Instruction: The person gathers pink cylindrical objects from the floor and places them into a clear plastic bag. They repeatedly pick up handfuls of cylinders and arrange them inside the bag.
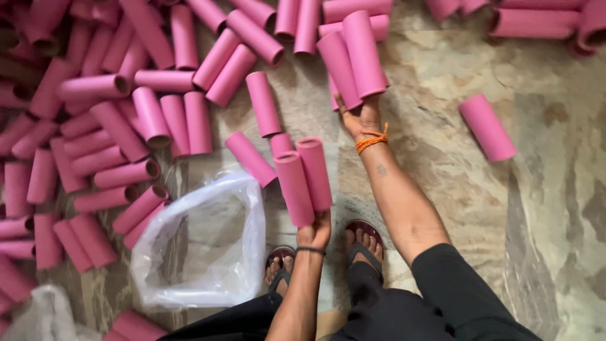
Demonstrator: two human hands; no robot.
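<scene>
The left hand (314,232) grips two pink cardboard tubes (304,180) upright, fingers closed around their bases; the right hand (358,117) clasps two more (352,57) above the marbled stone floor (543,208). Keeping each pair parallel steadies it. A clear plastic bag (205,243) gapes at left; no labels show.

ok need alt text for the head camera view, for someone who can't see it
Seen from above, a person's left hand and right hand each grip two pink tubes, the right pair farther out. Many more pink tubes lie scattered on the stone floor, with an open clear plastic bag by the sandalled feet.
</scene>
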